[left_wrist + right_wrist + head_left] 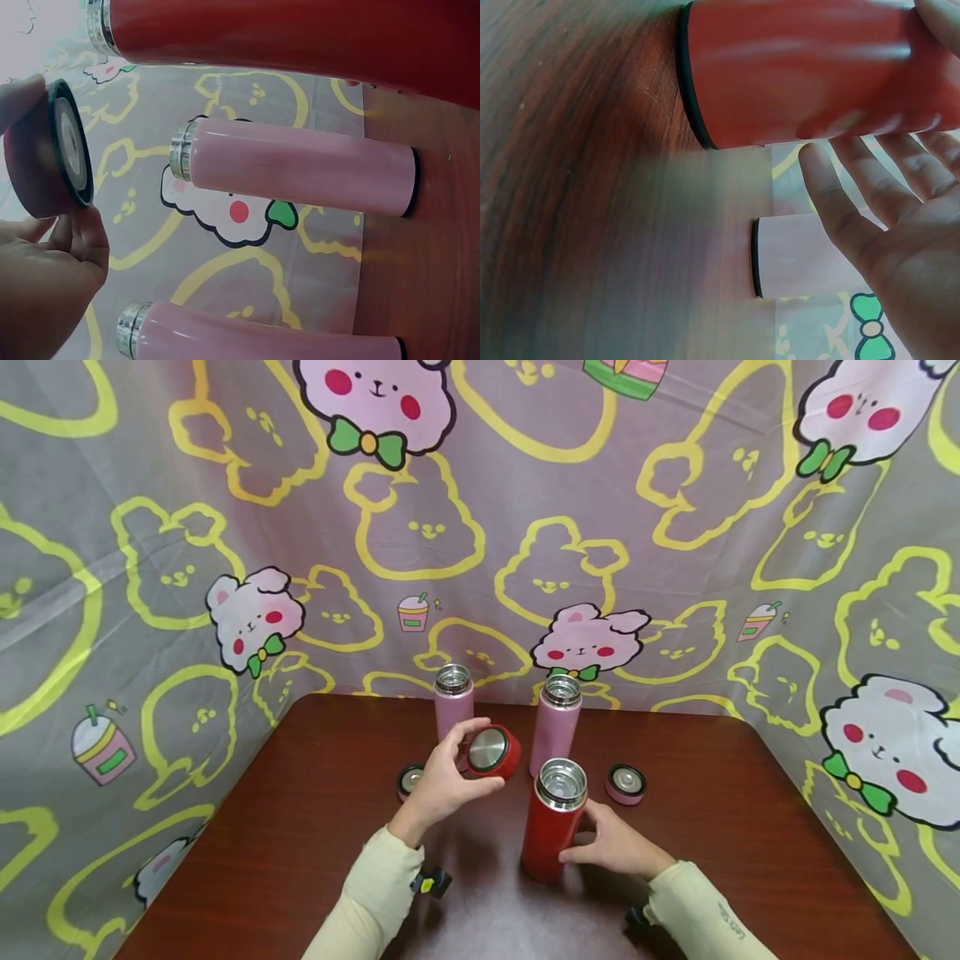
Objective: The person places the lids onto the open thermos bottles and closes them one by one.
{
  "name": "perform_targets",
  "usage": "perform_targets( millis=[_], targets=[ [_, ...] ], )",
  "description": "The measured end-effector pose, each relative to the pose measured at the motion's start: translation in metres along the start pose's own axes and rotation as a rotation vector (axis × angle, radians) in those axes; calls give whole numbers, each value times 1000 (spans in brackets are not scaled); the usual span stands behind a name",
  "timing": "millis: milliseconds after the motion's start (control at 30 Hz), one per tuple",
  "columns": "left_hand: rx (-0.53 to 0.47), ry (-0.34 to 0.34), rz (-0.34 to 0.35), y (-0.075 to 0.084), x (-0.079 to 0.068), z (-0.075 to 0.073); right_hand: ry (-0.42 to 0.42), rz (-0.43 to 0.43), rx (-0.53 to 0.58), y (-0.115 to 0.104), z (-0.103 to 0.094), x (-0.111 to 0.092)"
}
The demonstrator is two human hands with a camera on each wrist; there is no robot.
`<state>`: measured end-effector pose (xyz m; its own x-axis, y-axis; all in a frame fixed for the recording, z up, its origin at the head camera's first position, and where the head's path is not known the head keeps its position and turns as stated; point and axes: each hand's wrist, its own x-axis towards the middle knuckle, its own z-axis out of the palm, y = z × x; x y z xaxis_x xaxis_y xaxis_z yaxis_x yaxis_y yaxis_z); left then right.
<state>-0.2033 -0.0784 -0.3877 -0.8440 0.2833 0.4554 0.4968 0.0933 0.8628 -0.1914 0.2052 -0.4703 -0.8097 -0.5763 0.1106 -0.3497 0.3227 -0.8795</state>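
"Red cylindrical steel-rimmed flask, standing how?"

"Upright on the brown wood-grain bench, right hand fingers gripping it."

"Left hand?"

"Fingers pinching a round red silver-faced lid; the flask's mouth lies at four o'clock."

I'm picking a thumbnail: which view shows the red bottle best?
The head view: the red bottle is in frame from open mouth to base. The left wrist view crops it to its side and part of the neck; the right wrist view shows its lower part only.
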Motion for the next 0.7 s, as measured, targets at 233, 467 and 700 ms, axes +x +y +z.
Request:
perform_targets(
  millis=[233,467,700],
  targets=[
    [-19,-18,-41,6,3,1,-5,-1,5,0,0,1],
    [-23,-47,3,32,4,2,-4,9,14,-2,-1,-1],
    [-36,-38,-6,44,6,5,4,4,1,-1,0,-1]
  ],
)
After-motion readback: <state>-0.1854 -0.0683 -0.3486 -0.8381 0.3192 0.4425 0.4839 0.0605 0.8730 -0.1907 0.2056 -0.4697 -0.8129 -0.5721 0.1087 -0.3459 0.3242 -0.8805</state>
